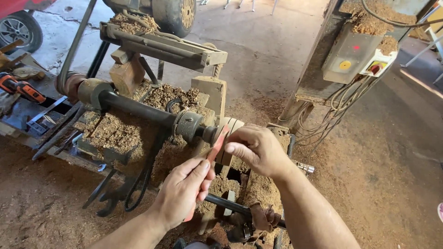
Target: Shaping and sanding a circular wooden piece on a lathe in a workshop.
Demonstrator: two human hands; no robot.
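Red strip against pale wood on a rust-brown lathe

A salmon-red strip point(213, 152) meets a pale tan wooden disc point(229, 138) on a lathe point(152, 110) of dark grey and rusty brown, heaped with light brown sawdust point(115, 131). An orange-and-black power drill point(20, 90) lies at the far left; the grey switch box point(350, 55) carries a yellow dot and a red dot, beside a white-and-yellow switch with a red button point(376, 68).
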